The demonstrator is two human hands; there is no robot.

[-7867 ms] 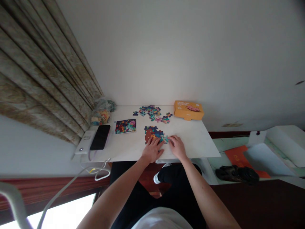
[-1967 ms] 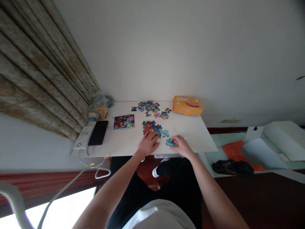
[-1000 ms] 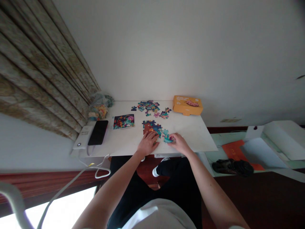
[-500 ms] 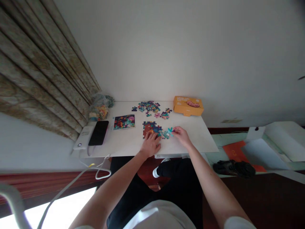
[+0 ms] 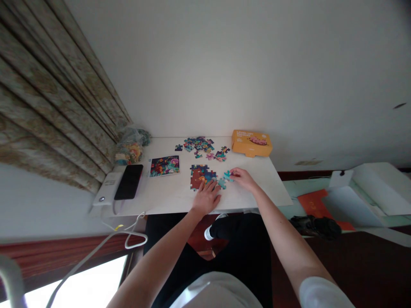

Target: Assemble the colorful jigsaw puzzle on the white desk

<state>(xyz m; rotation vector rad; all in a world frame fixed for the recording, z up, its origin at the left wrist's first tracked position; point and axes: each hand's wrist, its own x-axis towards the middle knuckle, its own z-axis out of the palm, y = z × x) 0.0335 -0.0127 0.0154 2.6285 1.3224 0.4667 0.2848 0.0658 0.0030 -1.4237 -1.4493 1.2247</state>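
Beige patterned curtain fabric (image 5: 61, 85) hangs in folds at the far left, well away from both hands. Nearer, still well to the left of the hands, a white flat rectangular case (image 5: 107, 188) carries a black glossy smartphone (image 5: 129, 182), with a white looped cable (image 5: 135, 247) below. Beyond the phone, farther from the hands, sits a clear crinkled plastic bag (image 5: 130, 149) with colourful contents. Next comes a glossy multicoloured picture card (image 5: 165, 166), flat on the white smooth tabletop (image 5: 167, 199), left of the left hand and a little farther out.

Just ahead of the left hand lies a partly assembled brown-and-blue jigsaw section (image 5: 198, 176). The left hand (image 5: 206, 197) rests palm down, fingers extended over the section's near edge. Beyond its fingertips, toward the wall, are a heap of loose multicoloured jigsaw pieces (image 5: 199, 144) and, to the heap's right, a smaller cluster of pieces (image 5: 220, 155).

Thumb and fingers of the right hand (image 5: 243, 177) pinch a teal jigsaw piece (image 5: 227, 175) just beside the section's right side; whether the two touch, I cannot tell. The hands are apart. Past the right hand, toward the wall, stands a yellow-orange cardboard box (image 5: 252, 143). Well to its right are an orange-red flat sheet (image 5: 313, 203) and a large white box (image 5: 359, 207).
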